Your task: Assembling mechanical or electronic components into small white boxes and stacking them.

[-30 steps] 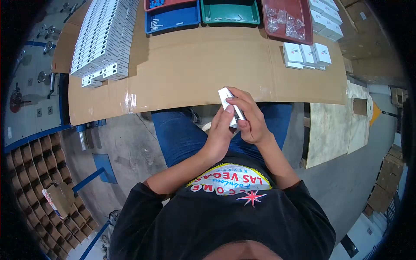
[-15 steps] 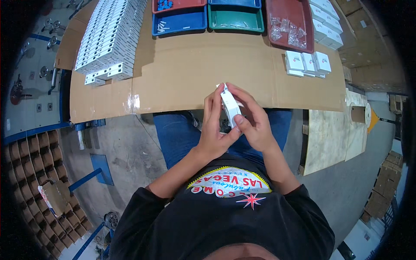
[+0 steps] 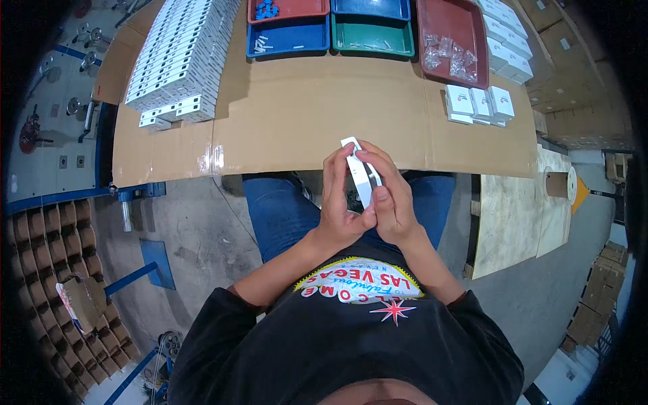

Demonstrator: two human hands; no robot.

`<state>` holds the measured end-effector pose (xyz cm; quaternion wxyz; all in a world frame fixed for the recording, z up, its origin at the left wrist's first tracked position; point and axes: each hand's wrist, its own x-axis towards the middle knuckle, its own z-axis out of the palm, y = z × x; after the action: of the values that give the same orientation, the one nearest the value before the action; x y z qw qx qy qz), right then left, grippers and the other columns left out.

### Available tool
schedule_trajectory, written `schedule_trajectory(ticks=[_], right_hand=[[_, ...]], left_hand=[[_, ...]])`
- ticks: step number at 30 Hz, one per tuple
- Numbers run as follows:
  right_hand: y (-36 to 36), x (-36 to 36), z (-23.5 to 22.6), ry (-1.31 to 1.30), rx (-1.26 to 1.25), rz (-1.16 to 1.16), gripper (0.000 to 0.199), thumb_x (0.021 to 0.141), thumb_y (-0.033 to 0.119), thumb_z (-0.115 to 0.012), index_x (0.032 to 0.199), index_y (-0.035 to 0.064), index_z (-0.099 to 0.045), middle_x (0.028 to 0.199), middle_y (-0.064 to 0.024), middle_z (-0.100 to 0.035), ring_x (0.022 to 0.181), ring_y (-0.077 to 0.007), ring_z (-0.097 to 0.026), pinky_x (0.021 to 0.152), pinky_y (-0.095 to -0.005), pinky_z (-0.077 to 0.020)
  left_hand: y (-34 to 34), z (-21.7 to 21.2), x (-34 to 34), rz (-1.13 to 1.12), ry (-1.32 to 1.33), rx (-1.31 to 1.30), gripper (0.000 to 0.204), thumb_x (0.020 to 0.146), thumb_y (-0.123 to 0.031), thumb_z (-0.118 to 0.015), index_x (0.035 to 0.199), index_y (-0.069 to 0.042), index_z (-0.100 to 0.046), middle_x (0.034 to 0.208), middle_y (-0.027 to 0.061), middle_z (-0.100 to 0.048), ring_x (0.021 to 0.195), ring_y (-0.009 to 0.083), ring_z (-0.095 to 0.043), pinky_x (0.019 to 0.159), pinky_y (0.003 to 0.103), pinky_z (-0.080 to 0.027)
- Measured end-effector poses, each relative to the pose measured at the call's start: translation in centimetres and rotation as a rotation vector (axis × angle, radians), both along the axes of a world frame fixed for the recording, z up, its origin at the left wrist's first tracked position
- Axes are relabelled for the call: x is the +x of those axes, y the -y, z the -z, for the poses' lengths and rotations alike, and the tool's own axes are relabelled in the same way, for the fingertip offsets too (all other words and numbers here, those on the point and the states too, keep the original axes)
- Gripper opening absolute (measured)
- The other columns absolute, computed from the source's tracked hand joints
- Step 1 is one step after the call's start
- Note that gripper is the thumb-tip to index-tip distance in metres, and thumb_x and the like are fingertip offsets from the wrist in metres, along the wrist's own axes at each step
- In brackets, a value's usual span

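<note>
Head view shows left hand and right hand together gripping a white box.

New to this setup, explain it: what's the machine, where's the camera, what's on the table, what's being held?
There's no machine doing the handling: it's a person's bare left hand and right hand. The view comes from a wide fisheye camera on their head, looking down, so straight edges bend near the rim.

Both hands hold a slim white piece near the front edge of the cardboard-covered table. On the table's left is a tall stack of white boxes. Coloured trays at the back hold small parts, and a large red tray holds clear packets. Smaller white boxes sit on the right.
</note>
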<state>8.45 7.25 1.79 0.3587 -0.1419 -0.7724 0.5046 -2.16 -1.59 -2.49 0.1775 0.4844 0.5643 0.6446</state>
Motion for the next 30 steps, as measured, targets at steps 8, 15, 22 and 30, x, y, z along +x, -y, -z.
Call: schedule_trajectory(ticks=[8, 15, 22, 30], right_hand=[[-0.5, 0.1, -0.2, 0.129, -0.05, -0.043, 0.059, 0.106, 0.045, -0.05, 0.147, 0.0034, -0.052, 0.149, -0.0265, -0.047, 0.133, -0.0394, -0.054, 0.109, -0.0421, -0.0442], [-0.8, 0.6, 0.5, 0.307, 0.208, 0.006, 0.092, 0.08, 0.061, -0.076, 0.152, 0.009, -0.051, 0.156, -0.0214, -0.043, 0.136, -0.0387, -0.049, 0.111, -0.0478, -0.0413], [-2.5, 0.4, 1.1, 0.096, 0.4, 0.028, 0.092, 0.071, 0.057, -0.084, 0.143, 0.0059, -0.059, 0.141, -0.0198, -0.056, 0.121, -0.0373, -0.058, 0.1, -0.0457, -0.049], [-2.6, 0.8, 2.1, 0.001, 0.435, 0.042, 0.089, 0.08, 0.067, -0.073, 0.137, 0.0, -0.062, 0.134, -0.0246, -0.058, 0.12, -0.0388, -0.058, 0.1, -0.0464, -0.0488]], left_hand=[[0.2, -0.1, 0.0, 0.093, 0.275, -0.011, 0.085, 0.097, -0.039, -0.06, 0.158, 0.007, -0.022, 0.152, 0.0232, -0.038, 0.137, 0.0347, -0.046, 0.114, 0.041, -0.037], [0.2, -2.5, -0.8, 0.269, 0.951, -0.149, 0.074, 0.103, -0.042, -0.041, 0.166, -0.011, -0.017, 0.149, 0.0193, -0.05, 0.136, 0.0286, -0.053, 0.114, 0.039, -0.041], [1.4, -2.9, -1.0, 0.303, 1.046, -0.372, 0.069, 0.106, -0.053, -0.039, 0.156, -0.006, -0.035, 0.14, 0.0152, -0.056, 0.125, 0.0253, -0.06, 0.105, 0.038, -0.048], [1.6, -4.4, -0.7, 0.417, 1.084, -0.412, 0.062, 0.105, -0.054, -0.043, 0.143, -0.005, -0.044, 0.126, 0.0098, -0.059, 0.111, 0.0163, -0.061, 0.089, 0.029, -0.05]])
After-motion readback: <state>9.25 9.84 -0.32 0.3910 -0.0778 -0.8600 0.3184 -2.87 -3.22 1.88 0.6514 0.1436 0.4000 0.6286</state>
